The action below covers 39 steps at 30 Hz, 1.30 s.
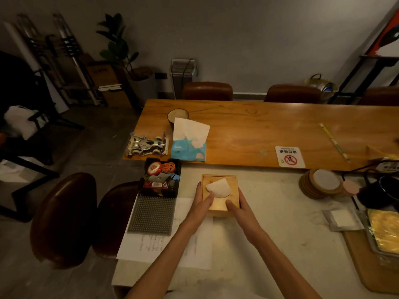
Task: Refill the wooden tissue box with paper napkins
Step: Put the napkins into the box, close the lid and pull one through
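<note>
The square wooden tissue box [232,182] stands on the pale table in front of me, with a white napkin [218,187] sticking up through the round hole in its lid. My left hand [200,205] holds the box's left side, thumb on the lid next to the napkin. My right hand [241,210] grips the box's near right corner. A blue soft pack of paper napkins [189,150], one sheet standing up from its top, lies on the wooden table behind the box.
A black tray of small items [160,178] and a grey studded mat [152,214] lie left of the box, over paper sheets. A toy race car [146,145], a cup [178,115], stacked coasters [321,183], a dark pot [384,190] and brown chairs surround.
</note>
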Each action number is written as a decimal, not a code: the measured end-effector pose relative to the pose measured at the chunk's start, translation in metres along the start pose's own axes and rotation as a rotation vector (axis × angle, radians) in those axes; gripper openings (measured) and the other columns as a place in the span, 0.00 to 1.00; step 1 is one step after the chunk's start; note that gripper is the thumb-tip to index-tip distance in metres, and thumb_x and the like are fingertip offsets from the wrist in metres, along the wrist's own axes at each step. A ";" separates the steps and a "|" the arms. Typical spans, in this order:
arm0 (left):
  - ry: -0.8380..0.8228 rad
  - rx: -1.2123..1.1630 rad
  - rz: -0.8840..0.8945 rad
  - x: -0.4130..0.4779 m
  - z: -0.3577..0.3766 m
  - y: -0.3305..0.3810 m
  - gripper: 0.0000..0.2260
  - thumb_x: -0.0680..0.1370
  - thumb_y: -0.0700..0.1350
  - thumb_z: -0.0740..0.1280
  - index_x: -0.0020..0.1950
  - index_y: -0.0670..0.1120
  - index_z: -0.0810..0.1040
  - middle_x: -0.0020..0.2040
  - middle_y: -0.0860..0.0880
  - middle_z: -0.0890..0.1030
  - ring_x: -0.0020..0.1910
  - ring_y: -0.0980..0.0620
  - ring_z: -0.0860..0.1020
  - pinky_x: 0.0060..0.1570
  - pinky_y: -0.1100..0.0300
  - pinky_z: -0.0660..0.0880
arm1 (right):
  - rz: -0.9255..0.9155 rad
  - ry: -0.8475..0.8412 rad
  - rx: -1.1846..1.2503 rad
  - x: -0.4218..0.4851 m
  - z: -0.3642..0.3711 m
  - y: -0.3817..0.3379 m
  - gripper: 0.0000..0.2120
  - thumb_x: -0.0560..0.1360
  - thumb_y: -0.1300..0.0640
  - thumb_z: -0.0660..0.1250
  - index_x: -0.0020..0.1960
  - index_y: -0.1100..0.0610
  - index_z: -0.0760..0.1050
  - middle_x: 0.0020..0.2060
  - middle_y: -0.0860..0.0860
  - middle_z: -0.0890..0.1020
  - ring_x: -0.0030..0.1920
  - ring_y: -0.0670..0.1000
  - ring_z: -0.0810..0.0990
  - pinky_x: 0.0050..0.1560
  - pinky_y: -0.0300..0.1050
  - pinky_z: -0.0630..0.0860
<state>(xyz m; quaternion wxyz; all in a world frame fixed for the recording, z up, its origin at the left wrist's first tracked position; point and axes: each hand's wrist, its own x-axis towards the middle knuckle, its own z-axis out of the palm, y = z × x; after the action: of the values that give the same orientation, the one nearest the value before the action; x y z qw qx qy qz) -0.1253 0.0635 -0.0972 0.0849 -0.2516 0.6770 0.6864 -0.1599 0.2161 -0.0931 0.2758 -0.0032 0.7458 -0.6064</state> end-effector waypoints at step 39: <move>0.051 0.099 0.183 0.086 0.023 0.005 0.32 0.77 0.53 0.62 0.79 0.54 0.52 0.77 0.54 0.62 0.75 0.55 0.62 0.74 0.54 0.61 | 0.001 0.053 -0.146 0.085 -0.030 0.005 0.39 0.74 0.31 0.57 0.79 0.43 0.47 0.76 0.45 0.62 0.75 0.49 0.63 0.74 0.56 0.63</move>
<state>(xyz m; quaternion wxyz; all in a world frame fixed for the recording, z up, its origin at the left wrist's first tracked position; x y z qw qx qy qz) -0.2063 0.0660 -0.1333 0.0171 -0.2015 0.7323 0.6503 -0.2432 0.2159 -0.1291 0.2552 -0.0069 0.7950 -0.5503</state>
